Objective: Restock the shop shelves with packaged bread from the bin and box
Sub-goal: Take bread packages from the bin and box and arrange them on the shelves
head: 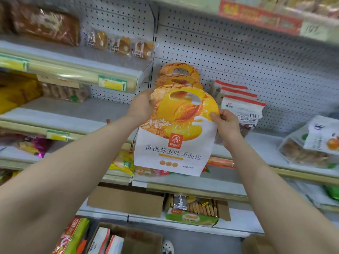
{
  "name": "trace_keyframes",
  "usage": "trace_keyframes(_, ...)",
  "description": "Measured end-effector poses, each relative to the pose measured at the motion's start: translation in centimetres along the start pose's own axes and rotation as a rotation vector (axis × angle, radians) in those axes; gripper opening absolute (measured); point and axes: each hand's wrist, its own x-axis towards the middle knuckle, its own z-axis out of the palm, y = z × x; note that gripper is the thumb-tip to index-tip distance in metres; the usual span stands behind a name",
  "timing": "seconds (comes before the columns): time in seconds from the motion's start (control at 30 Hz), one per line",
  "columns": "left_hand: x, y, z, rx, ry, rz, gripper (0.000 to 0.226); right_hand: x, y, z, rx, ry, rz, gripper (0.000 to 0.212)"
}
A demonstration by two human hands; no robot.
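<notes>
A white and orange bag of peach-oat toast bread (176, 143) is held upright in front of the middle shelf (256, 143). My left hand (142, 105) grips its upper left edge and my right hand (226, 123) pinches its right edge. Two matching bags (178, 76) stand behind it against the pegboard. An open cardboard box (128, 239) on the floor below holds more white packets.
White bags with red tops (240, 105) stand just right of the held bag. A clear-window bread bag (311, 145) lies at far right. Small buns (119, 44) and a loaf (45, 24) sit on the upper left shelf. A biscuit carton (192, 211) sits on the bottom shelf.
</notes>
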Motion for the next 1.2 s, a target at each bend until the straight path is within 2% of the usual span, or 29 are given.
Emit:
trace_keyframes(0.17, 3.4, 1.2, 1.0, 0.012, 0.058, 0.035, 0.043, 3.7, -0.4, 0.2, -0.016, 0.03, -0.009, 0.013)
trace_keyframes(0.4, 6.7, 0.8, 3.3, 0.032, 0.117, 0.007, 0.042, 7.8, 0.9, 1.4, -0.032, 0.023, -0.022, 0.022)
trace_keyframes(0.6, 7.8, -1.8, 5.8, 0.029, 0.105, -0.038, 0.042, 8.9, 3.5, 2.8, -0.099, 0.015, -0.027, 0.025)
trace_keyframes(0.73, 8.5, -3.1, 6.6, -0.003, 0.13, -0.017, 0.041, 8.7, 3.8, 3.9, -0.15, 0.08, -0.09, 0.01)
trace_keyframes(0.8, 8.2, -3.4, 7.0, -0.014, 0.126, 0.003, 0.048, 7.9, 4.2, 4.4, -0.196, 0.091, -0.114, 0.023)
trace_keyframes(0.93, 6.3, -4.1, 7.9, -0.023, 0.065, 0.05, 0.078, 5.7, 5.7, 5.3, -0.252, 0.096, -0.153, 0.059)
trace_keyframes(1.0, 5.1, -5.0, 8.6, -0.006, 0.046, 0.072, 0.088, 4.5, 6.6, 5.5, -0.291, 0.117, -0.152, 0.071)
trace_keyframes(1.1, 3.5, -6.7, 9.8, 0.06, -0.025, 0.093, 0.089, 2.4, 8.3, 5.8, -0.378, 0.115, -0.214, 0.078)
trace_keyframes(1.2, 2.0, -8.6, 11.1, 0.171, -0.087, 0.108, 0.081, 0.4, 10.6, 6.2, -0.54, 0.054, -0.272, 0.078)
